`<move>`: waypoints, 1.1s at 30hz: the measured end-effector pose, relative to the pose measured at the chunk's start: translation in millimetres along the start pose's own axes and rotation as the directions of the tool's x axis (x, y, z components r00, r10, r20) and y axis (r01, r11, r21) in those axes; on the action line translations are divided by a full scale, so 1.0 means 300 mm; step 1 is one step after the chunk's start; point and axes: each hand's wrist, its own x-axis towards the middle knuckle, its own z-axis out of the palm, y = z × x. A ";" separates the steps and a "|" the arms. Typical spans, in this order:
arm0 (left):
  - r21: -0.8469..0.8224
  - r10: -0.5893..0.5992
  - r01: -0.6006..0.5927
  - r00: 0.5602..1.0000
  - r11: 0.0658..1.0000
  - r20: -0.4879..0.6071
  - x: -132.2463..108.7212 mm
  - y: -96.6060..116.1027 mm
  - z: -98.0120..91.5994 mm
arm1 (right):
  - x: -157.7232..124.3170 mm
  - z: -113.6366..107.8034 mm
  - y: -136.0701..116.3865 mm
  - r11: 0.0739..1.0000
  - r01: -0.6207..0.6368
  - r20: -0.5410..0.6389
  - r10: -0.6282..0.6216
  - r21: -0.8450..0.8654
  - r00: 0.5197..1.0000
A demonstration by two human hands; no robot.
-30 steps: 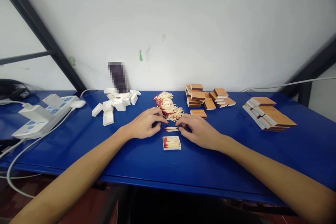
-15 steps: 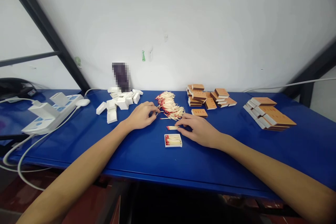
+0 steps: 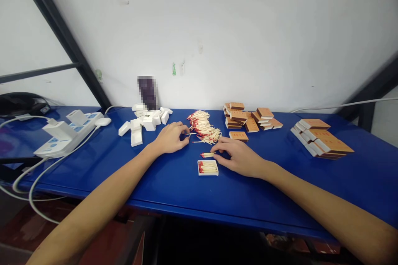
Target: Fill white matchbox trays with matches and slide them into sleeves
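My right hand (image 3: 236,156) pinches a small bundle of matches (image 3: 207,155), red heads pointing left, just above the table. Right below the bundle lies a white matchbox tray (image 3: 208,174) partly filled with red-headed matches. My left hand (image 3: 172,137) is at the left edge of a loose heap of matches (image 3: 203,126), thumb and forefinger closed on a match (image 3: 190,133) that sticks out to the right. One single match (image 3: 197,142) lies on the table between the heap and the bundle.
Several empty white trays (image 3: 149,123) are piled at the back left, by a pixelated dark object (image 3: 148,93). Orange matchbox sleeves (image 3: 238,116) are heaped at the back right. Neatly stacked matchboxes (image 3: 331,140) stand farther right. A white power strip (image 3: 66,134) with cables occupies the left.
The view has shifted slightly, moving everything a little to the right. My left fingers now show a match pinched at the heap's edge; my right hand keeps its bundle almost still.
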 end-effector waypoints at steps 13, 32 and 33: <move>-0.032 -0.018 0.019 0.999 0.999 0.031 0.006 0.016 -0.007 | 0.003 -0.008 -0.007 1.000 -0.015 0.026 0.015 -0.009 1.000; 0.053 -0.235 0.230 0.956 0.972 0.174 0.004 0.001 -0.048 | 0.005 -0.020 -0.013 1.000 -0.008 0.035 0.008 -0.008 0.999; 0.071 -0.247 0.238 0.954 0.969 0.169 0.002 -0.001 -0.047 | 0.004 -0.020 -0.013 1.000 -0.008 0.035 0.008 -0.008 0.999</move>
